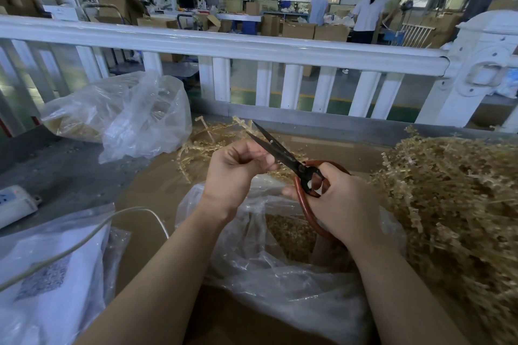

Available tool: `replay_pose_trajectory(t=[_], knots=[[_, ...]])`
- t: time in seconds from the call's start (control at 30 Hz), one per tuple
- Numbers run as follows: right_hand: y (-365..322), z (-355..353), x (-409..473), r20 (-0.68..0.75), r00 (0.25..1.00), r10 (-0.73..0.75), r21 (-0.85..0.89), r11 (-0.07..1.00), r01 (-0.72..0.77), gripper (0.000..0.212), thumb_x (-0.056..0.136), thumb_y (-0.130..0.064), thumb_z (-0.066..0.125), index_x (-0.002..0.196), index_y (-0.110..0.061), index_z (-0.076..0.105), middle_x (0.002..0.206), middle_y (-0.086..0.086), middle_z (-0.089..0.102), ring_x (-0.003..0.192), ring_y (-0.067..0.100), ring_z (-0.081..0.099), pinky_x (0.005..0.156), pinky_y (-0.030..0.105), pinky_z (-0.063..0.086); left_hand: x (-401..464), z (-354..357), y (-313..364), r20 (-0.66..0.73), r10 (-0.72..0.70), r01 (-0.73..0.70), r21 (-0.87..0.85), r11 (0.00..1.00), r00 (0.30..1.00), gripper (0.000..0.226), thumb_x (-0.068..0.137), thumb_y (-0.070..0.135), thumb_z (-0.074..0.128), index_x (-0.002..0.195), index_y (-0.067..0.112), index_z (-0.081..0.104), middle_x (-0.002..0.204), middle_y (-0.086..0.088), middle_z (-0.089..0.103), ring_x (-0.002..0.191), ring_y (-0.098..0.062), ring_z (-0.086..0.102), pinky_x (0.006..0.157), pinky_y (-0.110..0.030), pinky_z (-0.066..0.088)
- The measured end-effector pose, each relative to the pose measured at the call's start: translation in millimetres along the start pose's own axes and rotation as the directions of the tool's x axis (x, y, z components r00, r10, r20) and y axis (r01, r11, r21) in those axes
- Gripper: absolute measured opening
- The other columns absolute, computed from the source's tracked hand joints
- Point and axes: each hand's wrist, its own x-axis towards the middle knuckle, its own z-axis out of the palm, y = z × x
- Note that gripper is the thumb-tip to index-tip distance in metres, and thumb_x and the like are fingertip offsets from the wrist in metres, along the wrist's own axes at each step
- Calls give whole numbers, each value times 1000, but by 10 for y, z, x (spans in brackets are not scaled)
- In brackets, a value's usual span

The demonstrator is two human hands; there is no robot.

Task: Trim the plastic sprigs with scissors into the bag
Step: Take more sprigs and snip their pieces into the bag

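My right hand [342, 204] grips black scissors with red-brown handles [283, 152], blades slightly apart and pointing up-left. My left hand [238, 165] is curled beside the blades, fingers pinched together; whether a sprig lies between them is too small to tell. Both hands hover over an open clear plastic bag [280, 269] with tan cut pieces inside. A big heap of tan plastic sprigs [454, 204] lies to the right. Loose trimmed stems [213, 140] lie behind my hands.
A filled clear bag [123, 115] sits at the back left. Another bag with a printed label [47, 274] lies front left, a white cable [84, 241] across it. A white device [14, 204] rests at the left edge. A white railing [252, 50] borders the table's far side.
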Motion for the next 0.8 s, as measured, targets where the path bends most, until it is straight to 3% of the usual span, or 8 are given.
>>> replay_pose_trajectory(t=[0.13, 0.23, 0.33, 0.5, 0.6, 0.73, 0.8], knots=[[-14, -4, -9, 10, 1000, -6, 39, 999, 6, 54, 74, -91, 43, 80, -37, 50, 69, -24, 52, 56, 1, 48, 57, 5, 30, 2, -8, 5, 26, 2, -1, -41, 999, 1000, 19, 80, -14, 64, 73, 4, 62, 67, -4, 67, 67, -17, 66, 70, -24, 56], [-20, -18, -11, 16, 1000, -11, 72, 997, 9, 57, 74, -94, 39, 79, -38, 51, 64, -27, 48, 53, -4, 47, 54, 6, 30, -2, -5, 15, 38, 8, -6, -51, 999, 999, 16, 80, -14, 64, 75, 1, 61, 68, -7, 66, 66, -16, 65, 69, -24, 55], [-31, -34, -12, 6, 1000, -15, 82, 997, 15, 50, 73, -90, 47, 75, -39, 45, 57, -28, 42, 51, -7, 44, 51, 9, 27, -2, 1, 20, 28, 5, -4, -51, 999, 1000, 16, 81, -15, 63, 77, 0, 61, 69, -9, 66, 65, -15, 65, 67, -22, 54], [2, -6, -12, 31, 1000, -3, 50, 999, 1, 65, 70, -90, 45, 73, -27, 60, 58, -20, 51, 53, -2, 50, 51, 12, 32, -13, 6, 29, 19, 1, 0, -67, 998, 1000, 17, 80, -17, 63, 78, 0, 61, 69, -7, 66, 64, -15, 65, 66, -22, 54], [-1, -4, -16, 24, 1000, -10, 68, 998, 8, 62, 70, -89, 47, 73, -29, 60, 58, -18, 54, 54, -3, 52, 51, 11, 33, -18, -1, 27, 26, 1, 1, -67, 998, 1000, 18, 80, -16, 63, 76, 2, 61, 67, -5, 66, 65, -16, 65, 67, -23, 54], [-28, -24, -7, -2, 999, -32, 77, 996, 32, 49, 72, -84, 53, 61, -41, 33, 47, -18, 39, 44, -2, 42, 44, 9, 25, -11, 0, 21, 17, -7, 8, -69, 998, 1000, 18, 79, -14, 65, 75, 3, 62, 67, -5, 66, 65, -17, 65, 68, -24, 54], [-22, -20, -3, 4, 1000, -31, 90, 996, 30, 50, 72, -83, 55, 60, -40, 32, 46, -18, 39, 43, -1, 43, 43, 10, 29, -7, 5, 16, 9, -16, 16, -76, 997, 1000, 16, 79, -14, 65, 77, 2, 63, 68, -6, 67, 65, -17, 65, 68, -24, 55]])
